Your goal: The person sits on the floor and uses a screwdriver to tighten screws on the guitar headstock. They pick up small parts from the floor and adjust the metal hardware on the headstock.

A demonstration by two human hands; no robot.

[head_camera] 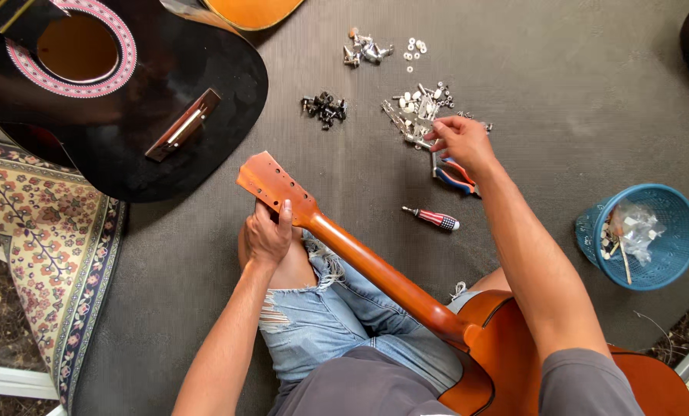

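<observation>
Left hand: left hand [267,235] clamped around the orange wooden guitar neck [360,262], just below its headstock.
Right hand: right hand [461,142] with fingers pinched together on small silver metal tuner parts [418,115] near the grey mat [575,92]'s far edge.

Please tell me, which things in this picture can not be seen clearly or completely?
- Head view: what the right hand pinches among the silver parts; fingers cover it.
- Pliers: jaw end hidden under that hand.
- Black guitar: cut by the top and left edges.
- Blue basket contents: too small.
- Left hand palm: hidden against the orange guitar neck.
</observation>
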